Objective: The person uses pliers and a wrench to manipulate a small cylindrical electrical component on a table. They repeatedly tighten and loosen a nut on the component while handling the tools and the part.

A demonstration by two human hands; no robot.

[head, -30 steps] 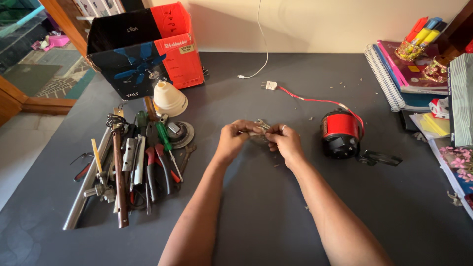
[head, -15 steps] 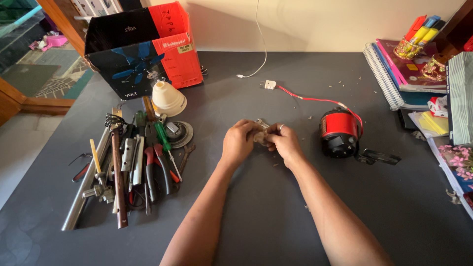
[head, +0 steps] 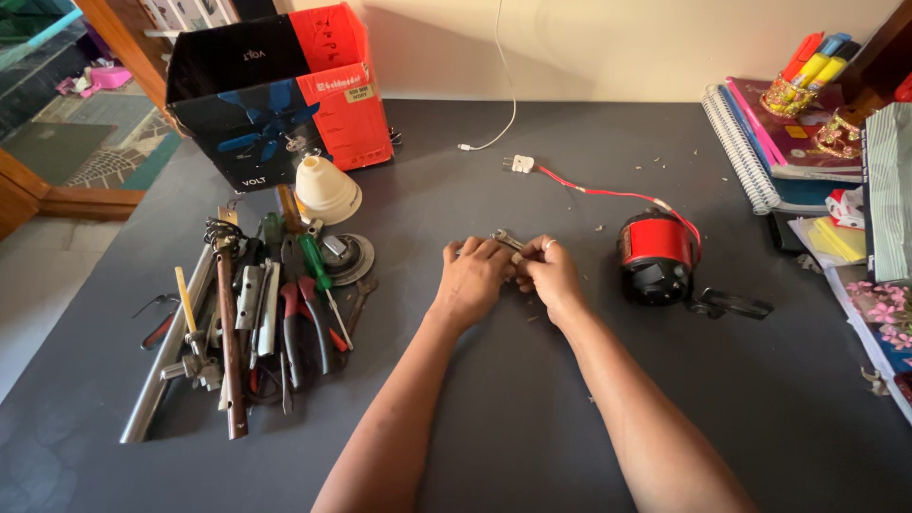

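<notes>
A small metal part (head: 507,239) is held between both hands at the middle of the dark grey bench (head: 532,399). The left hand (head: 472,275) is closed around it from the left, and the right hand (head: 548,271) is closed on it from the right; the two hands are touching each other. What kind of part it is cannot be told, because most of it is hidden by the fingers. A red motor (head: 655,256) with a red wire (head: 608,193) is seen near the right hand. A pile of hand tools (head: 261,313) is laid well apart to the left, beside a cream cone-shaped cap (head: 326,190) and a cardboard box (head: 280,95).
</notes>
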